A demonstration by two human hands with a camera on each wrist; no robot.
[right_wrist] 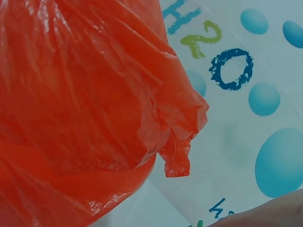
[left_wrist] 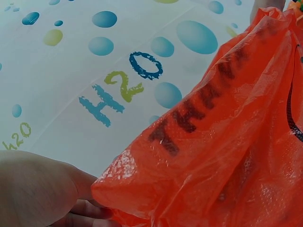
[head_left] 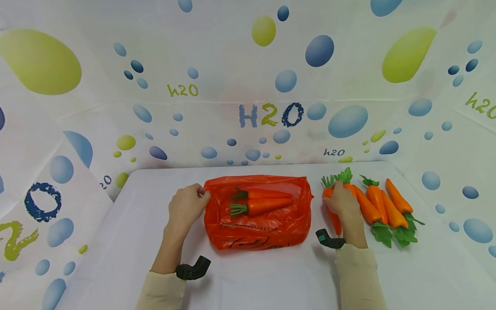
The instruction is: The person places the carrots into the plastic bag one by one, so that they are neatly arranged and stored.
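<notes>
A red plastic bag (head_left: 255,237) lies open on the table, its mouth spread wide. Two carrots with green tops (head_left: 270,206) rest side by side within it. At the bag's left edge, my left hand (head_left: 187,205) pinches the plastic between thumb and fingers. In the left wrist view the bag (left_wrist: 203,156) shows dark printed letters. My right hand (head_left: 342,204) grips a carrot (head_left: 334,220) near its leafy top, in the pile right of the bag; its fingertips are partly hidden. Red plastic with a twisted corner (right_wrist: 180,132) fills much of the right wrist view.
Several more carrots (head_left: 376,202) lie in a cluster at the right of the white table (head_left: 279,280), their leaves (head_left: 404,234) pointing various ways. Behind the table hangs a white sheet (head_left: 221,86) printed with blue and green drops.
</notes>
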